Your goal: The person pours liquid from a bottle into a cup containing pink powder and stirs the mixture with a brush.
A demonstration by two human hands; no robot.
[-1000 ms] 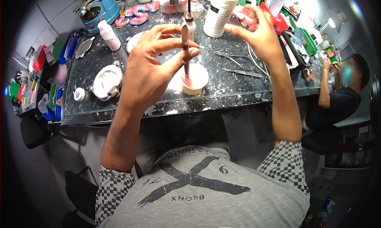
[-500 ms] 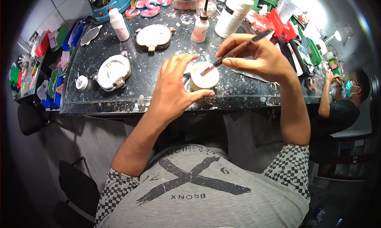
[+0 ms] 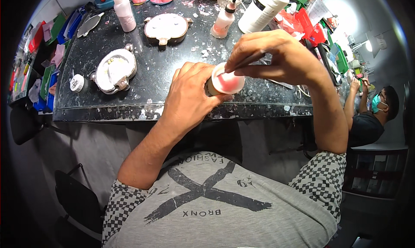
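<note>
My left hand [image 3: 189, 92] is wrapped around a small round cup [image 3: 212, 89] close to the table's front edge. The cup leans a little, and its pale inside shows a patch of pink material. In my right hand [image 3: 283, 58], pinched between thumb and fingers, is a slim dark-handled spatula [image 3: 247, 60]. Its lower end reaches into the cup at the pink material; the fingers hide part of the handle. To the left of my left hand lies a metal flask half [image 3: 116, 71] filled with white plaster. A second plaster-filled flask half [image 3: 167, 27] sits farther back.
A pale pink bottle [image 3: 124, 14], a thin-nozzled bottle [image 3: 222, 24] and a large white bottle [image 3: 261, 14] stand behind. A small white-capped jar [image 3: 77, 83] is at left. Red and green bins [image 3: 304, 25] line the right, where a masked person [image 3: 369, 122] works.
My left hand has closed firmly round the cup, which now tilts and shows pink inside. My right hand has lowered, its spatula deeper in the cup. The whole view has shifted slightly.
</note>
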